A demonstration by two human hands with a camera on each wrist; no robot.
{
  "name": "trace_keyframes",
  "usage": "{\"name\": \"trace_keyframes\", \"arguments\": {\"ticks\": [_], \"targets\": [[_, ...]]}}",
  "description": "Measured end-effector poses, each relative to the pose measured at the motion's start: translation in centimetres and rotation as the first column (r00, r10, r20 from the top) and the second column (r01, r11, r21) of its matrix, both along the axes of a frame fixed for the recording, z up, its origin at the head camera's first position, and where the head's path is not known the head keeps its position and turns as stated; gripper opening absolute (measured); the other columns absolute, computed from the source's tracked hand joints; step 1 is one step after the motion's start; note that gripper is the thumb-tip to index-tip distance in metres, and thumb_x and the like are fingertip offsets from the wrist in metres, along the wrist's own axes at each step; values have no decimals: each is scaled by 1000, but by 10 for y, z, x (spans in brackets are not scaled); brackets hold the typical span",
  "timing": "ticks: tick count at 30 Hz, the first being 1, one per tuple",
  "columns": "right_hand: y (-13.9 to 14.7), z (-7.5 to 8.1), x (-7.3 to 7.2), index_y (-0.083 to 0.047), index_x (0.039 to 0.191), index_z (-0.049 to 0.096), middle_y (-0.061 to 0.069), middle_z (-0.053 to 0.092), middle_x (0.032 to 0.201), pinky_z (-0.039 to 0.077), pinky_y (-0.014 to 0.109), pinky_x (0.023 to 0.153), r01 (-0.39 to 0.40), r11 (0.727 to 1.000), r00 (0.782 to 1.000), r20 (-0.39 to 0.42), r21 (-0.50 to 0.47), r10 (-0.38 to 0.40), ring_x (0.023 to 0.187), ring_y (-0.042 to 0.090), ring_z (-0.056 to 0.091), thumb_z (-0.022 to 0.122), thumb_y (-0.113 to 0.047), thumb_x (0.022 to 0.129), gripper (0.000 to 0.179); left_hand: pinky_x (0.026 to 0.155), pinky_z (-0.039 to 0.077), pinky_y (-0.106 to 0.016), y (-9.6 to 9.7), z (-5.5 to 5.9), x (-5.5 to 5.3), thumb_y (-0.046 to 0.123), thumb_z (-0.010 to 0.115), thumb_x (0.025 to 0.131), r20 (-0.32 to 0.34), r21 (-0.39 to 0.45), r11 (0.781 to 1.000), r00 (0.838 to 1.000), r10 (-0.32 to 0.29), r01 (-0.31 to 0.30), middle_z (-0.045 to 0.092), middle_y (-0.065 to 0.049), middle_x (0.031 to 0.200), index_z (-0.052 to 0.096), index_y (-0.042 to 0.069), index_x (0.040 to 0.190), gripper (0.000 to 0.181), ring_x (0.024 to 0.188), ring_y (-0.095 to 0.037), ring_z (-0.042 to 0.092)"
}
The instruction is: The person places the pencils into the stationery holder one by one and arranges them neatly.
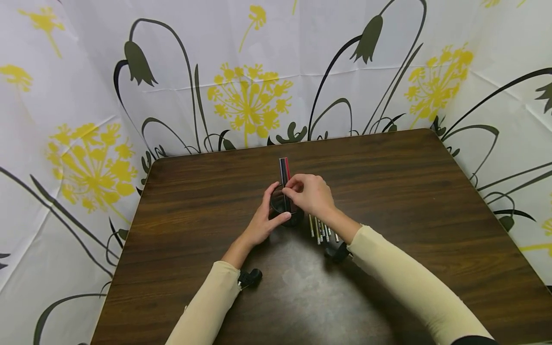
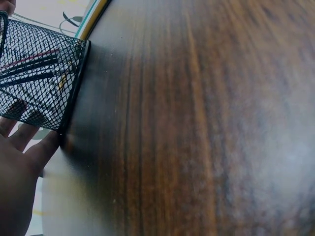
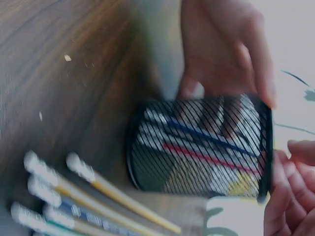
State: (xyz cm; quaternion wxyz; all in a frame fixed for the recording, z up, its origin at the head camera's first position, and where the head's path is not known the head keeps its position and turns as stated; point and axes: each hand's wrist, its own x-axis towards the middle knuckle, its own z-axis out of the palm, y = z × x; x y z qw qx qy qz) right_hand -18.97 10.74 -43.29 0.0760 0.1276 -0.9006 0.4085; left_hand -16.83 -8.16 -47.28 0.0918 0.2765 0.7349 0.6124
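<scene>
A black wire-mesh pencil cup (image 3: 197, 147) stands on the table, with a few pencils (image 1: 283, 165) upright in it, dark ones and a red one, their ends rising above the rim. My left hand (image 1: 260, 223) holds the cup from the left, thumb at the near side and fingers round the far side. At the rim, the fingertips of my right hand (image 1: 312, 194) pinch the pencils. Through the mesh in the right wrist view, a blue pencil and a red pencil show inside. Just right of the cup, partly under my right wrist, lie several loose pencils (image 1: 321, 229), white eraser ends toward me.
The dark wood-grain table (image 1: 194, 201) reaches back to a white curtain (image 1: 172, 96) printed with yellow and grey-green flowers. Small black devices (image 1: 250, 278) sit at both wrists. Tiny pale specks (image 3: 67, 58) lie on the tabletop.
</scene>
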Motion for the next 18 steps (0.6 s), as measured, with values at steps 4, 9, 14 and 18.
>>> {"name": "trace_keyframes", "arguments": {"ticks": [4,9,14,18], "targets": [[21,5,-6,-13,89,73,-5,66,69,47,31,48,-8,992,1000,26,-122,11,53,9,62,72,-25,91,11,106,29,-62,0,-18,-8,13,65,94,-17,5,1000,1000,18,-18,38,-21,148,14,19,155,81,134,-37,38],[54,-3,-17,-10,92,72,5,70,73,50,32,54,73,988,990,127,-133,-56,60,22,68,70,-23,92,14,106,30,-61,2,-10,-6,7,66,92,-17,-17,999,999,30,-31,38,-23,147,15,14,155,82,135,-37,37],[82,-26,-22,-10,96,70,7,71,81,49,31,56,127,992,948,294,2,-122,64,22,69,69,-28,92,19,105,30,-64,2,-1,-1,1,65,90,-23,-16,1000,999,24,-25,38,-28,145,15,5,153,80,133,-42,37],[94,-41,-23,-10,97,69,5,70,82,51,30,54,113,991,895,425,73,-134,63,19,67,71,-31,91,22,104,30,-65,2,-2,-1,1,65,90,-27,-6,1000,999,23,-23,38,-28,145,15,5,153,80,133,-43,37]]}}
